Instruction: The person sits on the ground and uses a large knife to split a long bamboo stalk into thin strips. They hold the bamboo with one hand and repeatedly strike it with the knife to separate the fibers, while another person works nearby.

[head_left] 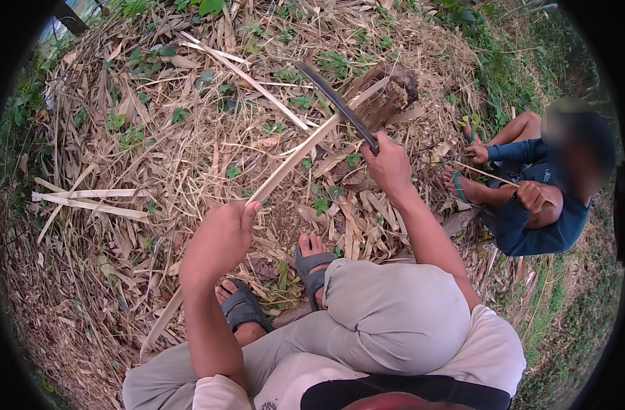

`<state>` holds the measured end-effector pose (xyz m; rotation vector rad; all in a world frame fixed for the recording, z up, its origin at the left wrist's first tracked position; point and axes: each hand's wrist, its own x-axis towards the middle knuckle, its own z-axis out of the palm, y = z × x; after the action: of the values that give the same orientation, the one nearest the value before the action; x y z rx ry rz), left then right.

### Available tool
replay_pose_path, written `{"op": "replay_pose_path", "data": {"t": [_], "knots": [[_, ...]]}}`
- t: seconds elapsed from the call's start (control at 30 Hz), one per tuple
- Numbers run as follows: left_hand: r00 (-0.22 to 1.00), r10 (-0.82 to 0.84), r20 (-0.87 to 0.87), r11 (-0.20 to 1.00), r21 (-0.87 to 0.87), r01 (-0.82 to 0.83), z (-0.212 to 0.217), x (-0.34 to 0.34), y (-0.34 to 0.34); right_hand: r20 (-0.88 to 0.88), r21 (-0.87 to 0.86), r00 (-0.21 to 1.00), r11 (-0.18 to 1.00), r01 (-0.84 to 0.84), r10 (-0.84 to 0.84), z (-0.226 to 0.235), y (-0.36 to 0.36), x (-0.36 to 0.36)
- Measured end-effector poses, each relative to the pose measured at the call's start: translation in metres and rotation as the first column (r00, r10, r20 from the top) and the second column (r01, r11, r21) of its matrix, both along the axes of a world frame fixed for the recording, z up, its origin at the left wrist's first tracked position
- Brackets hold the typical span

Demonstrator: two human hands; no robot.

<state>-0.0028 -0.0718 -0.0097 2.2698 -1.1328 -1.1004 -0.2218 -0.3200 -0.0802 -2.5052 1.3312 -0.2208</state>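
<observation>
The left hand [220, 239] had its fingers wrapped around a long bamboo strip [295, 157], steadying it slantwise toward the far stump [388, 96], while the right hand [389, 164] gripped a dark machete [336, 102], its blade apparently laid against the strip for shaving.

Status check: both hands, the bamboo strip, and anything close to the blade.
Left hand grips pale bamboo strip. Right hand grips dark curved blade, laid across the strip over wood stump. Second person crouches at right, clear of the blade.
</observation>
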Motion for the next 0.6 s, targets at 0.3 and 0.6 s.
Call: {"op": "replay_pose_path", "data": {"t": [0.3,0.6], "knots": [[0.999,0.026,0.046,0.999,-0.021,-0.025,0.014,-0.002,-0.001,-0.042,-0.173,0.97,0.954,-0.244,0.24,-0.002,0.009,-0.024],[0.994,0.028,0.108,0.999,0.036,-0.032,0.028,-0.003,-0.005,0.028,-0.173,0.931,0.919,-0.354,0.363,0.007,0.036,-0.016]]}}
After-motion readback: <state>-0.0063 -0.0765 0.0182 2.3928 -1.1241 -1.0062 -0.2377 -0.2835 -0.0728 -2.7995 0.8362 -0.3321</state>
